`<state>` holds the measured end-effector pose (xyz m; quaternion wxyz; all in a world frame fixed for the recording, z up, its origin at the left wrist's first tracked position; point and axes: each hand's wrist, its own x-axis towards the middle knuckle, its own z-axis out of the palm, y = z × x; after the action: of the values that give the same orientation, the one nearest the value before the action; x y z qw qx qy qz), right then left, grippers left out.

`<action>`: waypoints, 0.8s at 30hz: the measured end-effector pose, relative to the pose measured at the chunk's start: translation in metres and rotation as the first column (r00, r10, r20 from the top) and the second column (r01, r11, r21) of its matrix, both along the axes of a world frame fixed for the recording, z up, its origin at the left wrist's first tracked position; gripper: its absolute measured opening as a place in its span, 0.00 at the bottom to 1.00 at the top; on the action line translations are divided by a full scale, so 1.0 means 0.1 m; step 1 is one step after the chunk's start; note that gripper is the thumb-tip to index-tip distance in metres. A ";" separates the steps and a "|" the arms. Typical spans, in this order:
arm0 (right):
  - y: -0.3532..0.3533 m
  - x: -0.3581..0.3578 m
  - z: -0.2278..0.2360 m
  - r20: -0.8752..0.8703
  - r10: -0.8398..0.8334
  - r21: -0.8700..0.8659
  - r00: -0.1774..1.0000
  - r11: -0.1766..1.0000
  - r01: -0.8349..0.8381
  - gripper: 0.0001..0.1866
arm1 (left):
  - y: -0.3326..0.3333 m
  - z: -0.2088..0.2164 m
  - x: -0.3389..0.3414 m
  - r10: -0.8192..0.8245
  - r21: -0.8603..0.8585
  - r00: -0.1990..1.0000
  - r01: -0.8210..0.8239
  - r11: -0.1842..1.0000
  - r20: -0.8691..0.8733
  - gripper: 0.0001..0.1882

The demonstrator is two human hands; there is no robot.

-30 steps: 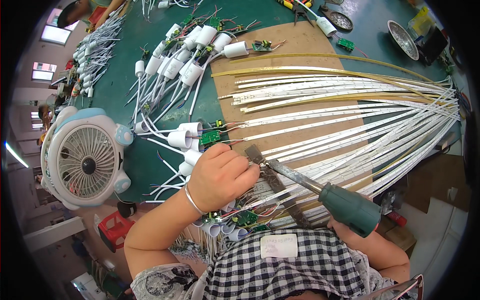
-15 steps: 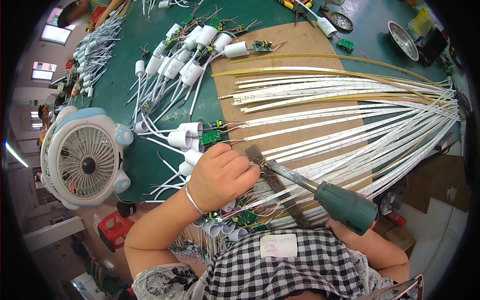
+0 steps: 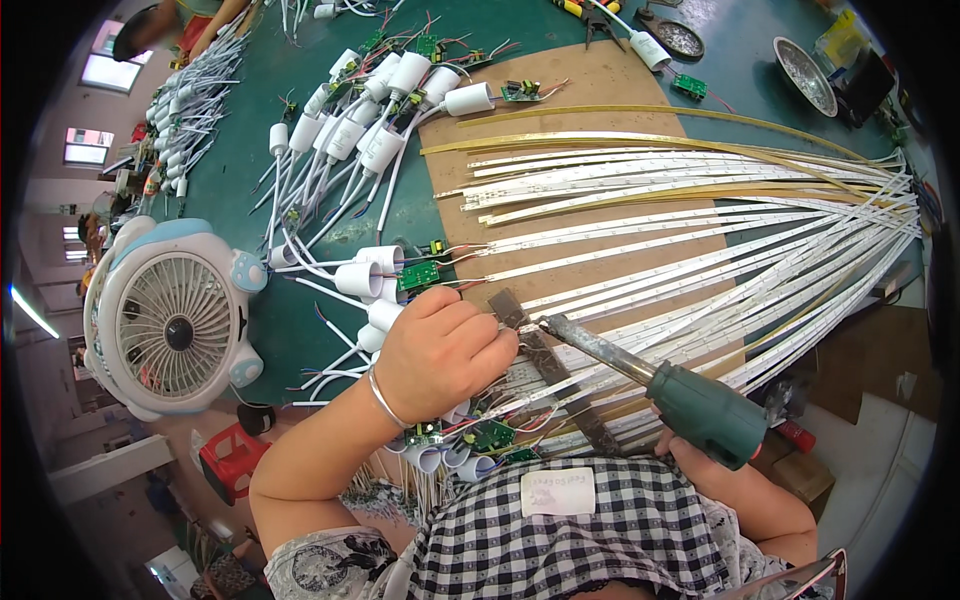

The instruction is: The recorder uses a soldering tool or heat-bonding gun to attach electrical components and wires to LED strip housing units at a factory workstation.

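Note:
My left hand [image 3: 445, 350] is closed in a pinch near the upper end of a dark, rusty flat bar [image 3: 560, 375]. What its fingertips hold is hidden behind the knuckles. My right hand [image 3: 685, 455], mostly hidden, grips a green-handled soldering iron [image 3: 705, 412]. The iron's tip points left, just right of my left fingers and above the bar. The bar lies across several white LED strips [image 3: 610, 258]. Beside my left wrist are white lamp caps [image 3: 357, 278] and small green circuit boards [image 3: 418, 275] with thin wires.
A brown board [image 3: 580, 90] lies under the strips on the green table [image 3: 240, 180]. More white caps [image 3: 380, 150] with cables are heaped at the far left of it. A white fan [image 3: 178, 330] stands left. Pliers [image 3: 603, 25] and a metal dish [image 3: 805, 77] are at the back.
The soldering iron has shifted slightly to the right, so its tip is a little farther from my left fingers. My left hand stays almost still.

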<state>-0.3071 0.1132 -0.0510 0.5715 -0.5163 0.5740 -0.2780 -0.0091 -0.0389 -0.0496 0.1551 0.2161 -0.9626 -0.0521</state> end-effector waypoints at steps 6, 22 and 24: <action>0.00 -0.01 0.00 0.019 -0.007 -0.008 1.000 1.000 0.007 0.19 | 0.00 0.03 -0.02 0.002 -0.011 1.000 -0.001 1.000 0.028 0.10; -0.12 0.01 0.08 -0.008 0.075 -0.056 0.997 0.996 -0.076 0.20 | 0.00 0.04 -0.04 -0.019 0.020 1.000 0.019 1.000 -0.003 0.12; -0.13 0.02 0.09 -0.014 0.080 -0.080 0.997 0.994 -0.081 0.20 | 0.00 0.04 -0.04 -0.020 0.023 1.000 0.020 1.000 -0.005 0.12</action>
<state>-0.3052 0.0999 -0.0419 0.5579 -0.5631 0.5443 -0.2747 -0.0129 -0.0388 -0.0455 0.1545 0.2081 -0.9636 -0.0654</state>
